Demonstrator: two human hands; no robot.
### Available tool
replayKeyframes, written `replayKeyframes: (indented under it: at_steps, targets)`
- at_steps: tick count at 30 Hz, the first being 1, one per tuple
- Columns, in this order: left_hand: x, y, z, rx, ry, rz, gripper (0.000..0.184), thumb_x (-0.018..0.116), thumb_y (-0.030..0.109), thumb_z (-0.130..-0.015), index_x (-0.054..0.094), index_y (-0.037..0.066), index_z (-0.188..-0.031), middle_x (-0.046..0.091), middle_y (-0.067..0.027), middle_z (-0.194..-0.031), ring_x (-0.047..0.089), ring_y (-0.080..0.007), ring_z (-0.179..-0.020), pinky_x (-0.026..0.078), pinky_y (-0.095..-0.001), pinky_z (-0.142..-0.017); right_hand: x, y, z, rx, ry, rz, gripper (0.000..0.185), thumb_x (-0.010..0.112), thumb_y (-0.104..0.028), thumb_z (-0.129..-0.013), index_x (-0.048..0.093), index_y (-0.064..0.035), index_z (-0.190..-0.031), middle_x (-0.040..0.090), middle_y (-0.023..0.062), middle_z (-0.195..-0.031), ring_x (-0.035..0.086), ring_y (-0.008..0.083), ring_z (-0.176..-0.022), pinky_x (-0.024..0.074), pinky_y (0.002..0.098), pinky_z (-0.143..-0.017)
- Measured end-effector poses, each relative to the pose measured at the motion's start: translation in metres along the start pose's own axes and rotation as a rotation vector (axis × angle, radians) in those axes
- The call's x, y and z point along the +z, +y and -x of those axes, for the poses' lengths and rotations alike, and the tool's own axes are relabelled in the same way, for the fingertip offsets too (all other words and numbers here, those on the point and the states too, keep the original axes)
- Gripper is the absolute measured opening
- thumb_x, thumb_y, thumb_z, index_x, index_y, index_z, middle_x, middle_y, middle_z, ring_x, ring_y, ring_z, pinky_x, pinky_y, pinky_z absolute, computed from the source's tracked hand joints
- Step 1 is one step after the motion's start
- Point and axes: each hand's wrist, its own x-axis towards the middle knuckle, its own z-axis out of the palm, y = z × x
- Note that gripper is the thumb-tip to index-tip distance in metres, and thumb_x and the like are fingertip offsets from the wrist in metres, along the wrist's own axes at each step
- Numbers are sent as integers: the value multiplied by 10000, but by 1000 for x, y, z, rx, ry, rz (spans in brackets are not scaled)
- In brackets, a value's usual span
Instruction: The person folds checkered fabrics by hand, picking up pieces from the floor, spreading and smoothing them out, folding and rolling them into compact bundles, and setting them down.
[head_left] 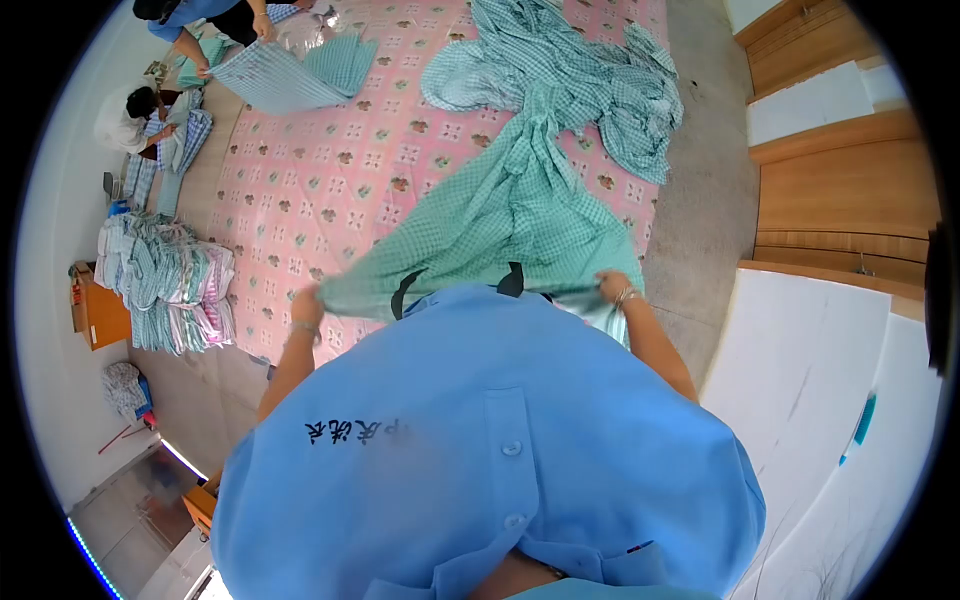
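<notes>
A green checked cloth point(500, 200) is stretched out between my two hands over the pink patterned table cover point(290, 210). My left hand point(308, 308) is closed on its left corner, at the near edge of the table. At the right corner my right hand point(614, 287) grips the same cloth, with a bracelet on the wrist. The cloth's far end narrows into folds and runs up to a rumpled heap of checked cloths point(570, 60).
A co-worker in blue at the upper left holds a light checked cloth point(275, 78). Another person, in white, handles folded cloths point(180, 140). A tall stack of folded cloths point(165, 280) stands at the left. Wooden cabinets point(840, 190) line the right.
</notes>
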Motion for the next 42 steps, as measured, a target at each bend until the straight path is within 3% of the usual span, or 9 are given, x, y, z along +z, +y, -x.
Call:
replayKeyframes:
  at_steps: [5, 12, 16, 20, 24, 27, 30, 33, 42]
  targets:
    - [-135, 31, -94, 200, 460, -180, 206, 416, -17, -641, 580, 73, -727, 551, -175, -617, 544, -311, -574, 427, -373, -547, -100, -93, -5, -22, 413, -127, 334, 483, -59, -645, 597, -106, -956, 554, 155, -1010, 513, 301, -954, 407, 360, -822]
    - [-281, 91, -42, 344, 738, 1082, 150, 403, -52, -636, 525, 30, -607, 487, -4, -576, 440, -103, -548, 354, -220, -507, -46, -96, 19, -46, 274, -83, 269, 499, -69, -686, 591, -118, -935, 588, 162, -850, 562, 323, -794, 442, 384, -704]
    - [-265, 65, -45, 372, 743, 447, 140, 414, -37, -637, 541, 17, -661, 518, -44, -602, 470, -121, -557, 378, -228, -545, 18, -77, 23, 50, 192, -175, 296, 483, -67, -658, 590, -93, -933, 581, 184, -877, 551, 319, -845, 429, 365, -757]
    - [-172, -13, -91, 214, 434, 200, 115, 490, 70, -715, 569, 24, -784, 576, -95, -647, 557, -223, -619, 434, -310, -577, 5, -56, -5, 47, 620, -277, 271, 477, -98, -672, 591, -64, -916, 586, 187, -822, 563, 309, -778, 437, 361, -699]
    - [-114, 105, -42, 236, 34, 440, 343, 551, 265, -766, 528, 23, -1008, 542, -143, -1014, 498, -264, -960, 380, -349, -835, -97, -138, 18, -271, 666, -399, 228, 494, -123, -681, 595, -38, -867, 581, 171, -717, 564, 291, -645, 428, 346, -579]
    - [-67, 189, -19, 715, -178, 397, 462, 584, 309, -749, 462, 58, -1117, 447, -132, -1155, 411, -279, -1076, 314, -348, -921, -130, -219, 38, -432, 445, -288, 168, 529, -105, -652, 591, -45, -796, 575, 171, -698, 562, 304, -647, 439, 362, -583]
    - [-60, 273, 9, 1059, -241, 537, 428, 597, 217, -730, 459, 27, -1088, 484, -160, -1061, 456, -289, -986, 349, -348, -854, -111, -285, 57, -639, 389, -87, 134, 570, -130, -658, 556, -49, -763, 553, 172, -660, 532, 348, -645, 421, 415, -567]
    - [-48, 295, 20, 937, -231, 594, 284, 559, 163, -743, 504, 10, -975, 543, -129, -808, 533, -242, -747, 412, -324, -657, -120, -305, 74, -669, 385, -179, 153, 578, -161, -680, 533, -53, -778, 546, 161, -672, 526, 341, -652, 414, 416, -570]
    - [-94, 323, 34, 1003, -557, 877, 171, 520, 34, -750, 553, 13, -916, 572, -30, -774, 514, -65, -689, 427, -220, -581, -80, -187, 57, -563, 172, 0, 179, 606, -186, -686, 536, -66, -800, 549, 125, -712, 525, 300, -691, 413, 378, -615]
